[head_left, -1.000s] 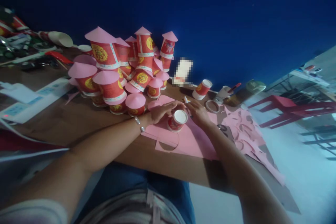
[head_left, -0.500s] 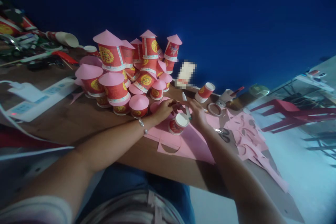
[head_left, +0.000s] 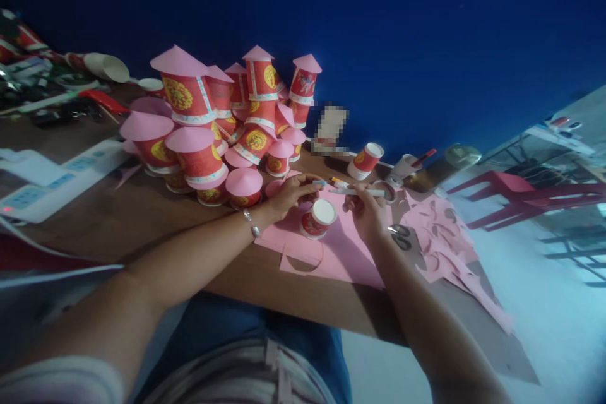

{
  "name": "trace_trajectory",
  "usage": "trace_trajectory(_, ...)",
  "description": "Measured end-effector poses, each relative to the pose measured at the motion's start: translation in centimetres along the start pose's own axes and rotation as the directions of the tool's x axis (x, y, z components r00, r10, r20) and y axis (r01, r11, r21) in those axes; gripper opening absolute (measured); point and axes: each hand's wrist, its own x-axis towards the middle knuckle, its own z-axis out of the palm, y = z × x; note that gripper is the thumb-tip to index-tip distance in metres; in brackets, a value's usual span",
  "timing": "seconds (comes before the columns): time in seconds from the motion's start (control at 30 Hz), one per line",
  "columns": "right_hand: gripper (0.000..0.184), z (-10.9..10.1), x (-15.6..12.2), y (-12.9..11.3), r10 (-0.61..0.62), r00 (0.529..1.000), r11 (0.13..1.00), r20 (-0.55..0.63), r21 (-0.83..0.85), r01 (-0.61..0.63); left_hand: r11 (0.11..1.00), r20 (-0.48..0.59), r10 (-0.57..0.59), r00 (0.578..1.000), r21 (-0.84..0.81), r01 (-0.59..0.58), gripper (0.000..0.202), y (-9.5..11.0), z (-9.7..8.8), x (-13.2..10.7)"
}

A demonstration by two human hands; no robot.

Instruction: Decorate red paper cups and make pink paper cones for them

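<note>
My left hand (head_left: 290, 194) pinches a small light-blue piece (head_left: 319, 183) that looks like a pen cap. In my right hand (head_left: 368, 211) lies a slim white pen (head_left: 362, 192), roughly level, its narrow end pointing left toward the cap. A small gap separates the two. Just below and between my hands, a short red paper cup (head_left: 316, 225) stands with its pale round end up on pink paper (head_left: 353, 259). Behind the pen's tip is a small orange-yellow thing (head_left: 338, 181) whose kind I cannot make out.
Red paper-cup lanterns with pink cone roofs (head_left: 196, 145) are stacked at the left. A white power strip (head_left: 71, 180) lies farther left. Scissors (head_left: 401, 237) and pink paper scraps (head_left: 440, 233) lie at the right. Another red cup (head_left: 365, 161) and a tape roll (head_left: 389, 191) stand behind.
My hands have moved apart. The pen has swung from upright to nearly level in my right hand, and the light-blue piece now shows in my left fingers. The view has shifted slightly.
</note>
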Motion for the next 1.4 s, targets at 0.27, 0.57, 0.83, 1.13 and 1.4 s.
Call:
trace_trajectory(0.27, 0.024, 0.6, -0.3, 0.3, -0.012, 1.000, 0.999, 0.002, 0.033, 0.012, 0.966, -0.071, 0.170, 0.983, 0.212, -0.151, 0.031, -0.1, 0.1, 0.3)
trace_trajectory(0.57, 0.029, 0.7, -0.9, 0.5, -0.068, 0.998, 0.994, 0.014, -0.090, 0.069, 0.774, -0.009, 0.408, 0.913, 0.534, -0.340, 0.015, -0.6, 0.1, -0.2)
trace_trajectory(0.83, 0.027, 0.3, -0.9, 0.7, -0.083, 0.996, 0.988, 0.042, -0.130, 0.088, 0.574, 0.028, 0.467, 0.884, 0.751, -0.327, 0.013, 0.1, -0.1, -0.1)
trace_trajectory(1.13, 0.028, 0.2, -0.9, 0.8, -0.103, 0.995, 0.983, 0.012, -0.152, 0.104, 0.486, 0.143, 0.448, 0.882, 0.790, -0.375, 0.021, 1.0, 0.1, -0.3)
trace_trajectory(1.4, 0.026, -0.1, -0.9, 1.2, -0.111, 0.994, 0.983, 0.009, -0.149, 0.111, 0.503, 0.172, 0.464, 0.869, 0.756, -0.419, 0.020, 0.7, 0.0, -0.3)
